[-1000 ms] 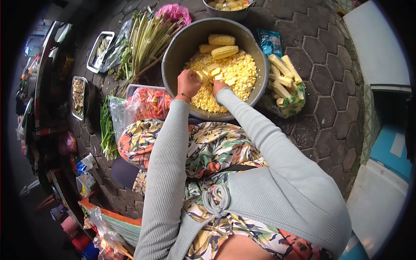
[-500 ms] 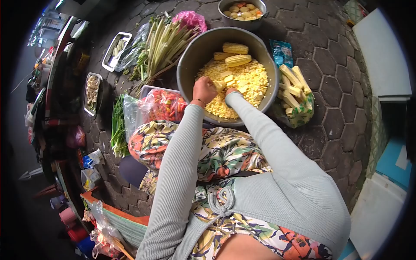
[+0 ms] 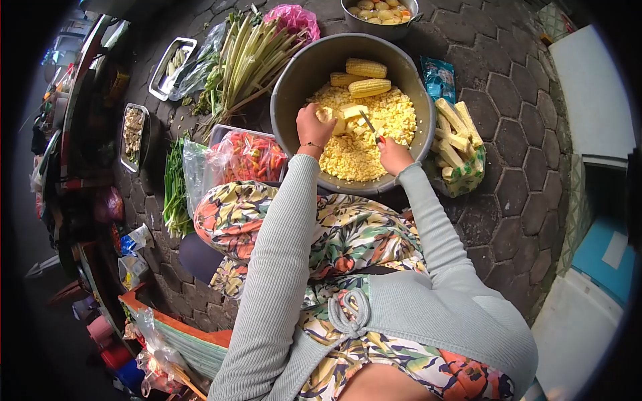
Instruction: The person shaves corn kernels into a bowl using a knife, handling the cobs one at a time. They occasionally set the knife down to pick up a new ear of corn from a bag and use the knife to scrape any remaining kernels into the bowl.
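The big grey metal basin (image 3: 294,73) sits on the dark hexagonal paving in front of my knees, half full of loose yellow corn kernels (image 3: 361,150), with whole yellow cobs (image 3: 366,68) lying at its far side. Beside it on the right, the green patterned bag of stripped pale cobs (image 3: 455,134) is where it was. A moment ago both my hands were bunched together over the cob; now my right hand (image 3: 393,155) has drawn back toward the near rim, fingers closed round a thin-bladed knife (image 3: 368,122) pointing inward. My left hand (image 3: 314,128) still grips the partly shaved corn cob (image 3: 332,120) above the kernels. I judge one cutting stroke finished, another strip of kernels freed into the heap.
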{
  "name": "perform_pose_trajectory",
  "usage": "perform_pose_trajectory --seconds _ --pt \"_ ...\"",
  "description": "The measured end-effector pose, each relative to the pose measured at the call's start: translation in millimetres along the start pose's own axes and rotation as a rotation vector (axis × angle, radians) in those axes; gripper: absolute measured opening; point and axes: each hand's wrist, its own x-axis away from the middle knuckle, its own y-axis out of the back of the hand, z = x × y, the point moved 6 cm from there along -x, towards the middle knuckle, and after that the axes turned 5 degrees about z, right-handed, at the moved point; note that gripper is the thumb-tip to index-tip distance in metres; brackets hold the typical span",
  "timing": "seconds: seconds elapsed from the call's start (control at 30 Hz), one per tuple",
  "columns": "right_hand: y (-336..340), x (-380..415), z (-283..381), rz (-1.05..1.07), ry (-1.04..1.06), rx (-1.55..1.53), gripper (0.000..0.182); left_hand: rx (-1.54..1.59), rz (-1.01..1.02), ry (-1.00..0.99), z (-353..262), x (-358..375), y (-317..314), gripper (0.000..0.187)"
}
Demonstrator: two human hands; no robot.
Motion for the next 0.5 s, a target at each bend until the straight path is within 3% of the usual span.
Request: perform_pose_trajectory --seconds 0.07,0.13,0.23,0.3,0.5 --pt "24 16 48 -0.131 -0.007 0.063 0.028 0.046 0.009 0.267 21 -2 -1 0.040" --pt "20 14 66 -0.125 0.014 0.074 0.028 0.119 -0.034 0.311 27 1 1 0.044" --pt "17 8 89 -0.104 0.065 0.143 0.028 0.181 0.064 0.200 23 -2 -4 0.044" --pt "15 6 96 -0.091 0.068 0.140 0.028 0.155 0.034 -0.001 11 -2 -3 0.044" --pt "9 8 97 -0.067 0.009 0.180 0.027 0.151 0.092 0.016 5 0 -2 0.044"
